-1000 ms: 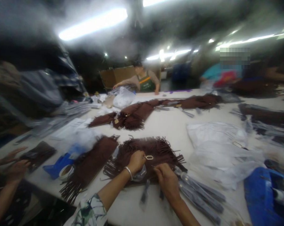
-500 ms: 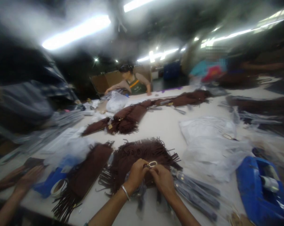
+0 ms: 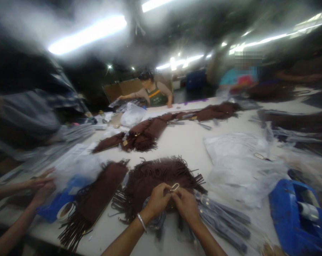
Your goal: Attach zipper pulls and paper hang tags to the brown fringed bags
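My left hand [image 3: 158, 200], with a silver bangle at its wrist, is pinched closed on a small shiny metal oval ring [image 3: 174, 186]. Pressed close beside it, my right hand [image 3: 186, 204] pinches the same ring from the other side. The fingertips hide the ring's lower part and whatever it joins. Under and just beyond both hands lies a dark brown fringed bag [image 3: 155, 172]. Some plastic-wrapped grey pieces, partly covered by my left wrist, lie below it. Several plastic-wrapped grey straps [image 3: 225, 220] fan out right of my right hand.
Another brown fringed piece [image 3: 99, 195] lies left, near a tape roll [image 3: 67, 212] and a blue tape dispenser [image 3: 52, 206]. A co-worker's hands [image 3: 42, 188] are at the left edge. White plastic bags [image 3: 238, 163] and a blue container [image 3: 283, 213] stand right. More brown bags [image 3: 144, 133] lie farther back.
The ring has turned between my fingers and shows a narrower outline. The co-worker's hands at left have risen off a dark piece. The person across the table has reached farther left.
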Motion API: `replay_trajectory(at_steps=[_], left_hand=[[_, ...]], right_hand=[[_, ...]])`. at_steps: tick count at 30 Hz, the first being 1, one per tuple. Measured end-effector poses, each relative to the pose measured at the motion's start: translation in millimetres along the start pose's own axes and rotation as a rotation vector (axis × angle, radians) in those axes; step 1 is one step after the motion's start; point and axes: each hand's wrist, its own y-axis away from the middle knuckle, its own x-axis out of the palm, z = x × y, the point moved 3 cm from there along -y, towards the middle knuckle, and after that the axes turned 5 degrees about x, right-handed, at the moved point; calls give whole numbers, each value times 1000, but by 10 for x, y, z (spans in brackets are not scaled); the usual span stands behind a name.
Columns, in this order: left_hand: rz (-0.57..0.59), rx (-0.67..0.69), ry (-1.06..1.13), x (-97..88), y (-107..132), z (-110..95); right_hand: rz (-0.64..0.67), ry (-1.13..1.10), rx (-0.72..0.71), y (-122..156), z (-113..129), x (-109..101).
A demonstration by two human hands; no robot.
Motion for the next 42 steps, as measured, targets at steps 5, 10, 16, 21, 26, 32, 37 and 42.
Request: replay_trajectory(at_steps=[5,10,16,21,26,32,37,42], left_hand=[[-29,-152,164,-4,-103,158],[-107,-165,185,37,-119,190],[-152,60,57,85,-22,-59],[-56,17,99,160,-36,-37],[1,10,220,171,-76,-2],[15,-84,390,190,-96,20],[-13,-139,379,205,-83,117],[-10,-96,215,210,-73,135]], right_hand=[[4,-44,-8,20,-1,25],[-5,-165,1,74,25,-77],[8,-332,52,121,-13,-195],[-6,-375,116,79,-55,-213],[7,-432,107,34,-43,-221],[81,-495,227,-14,-147,-216],[79,-458,241,-31,-180,-229],[96,-488,236,-42,-222,-205]])
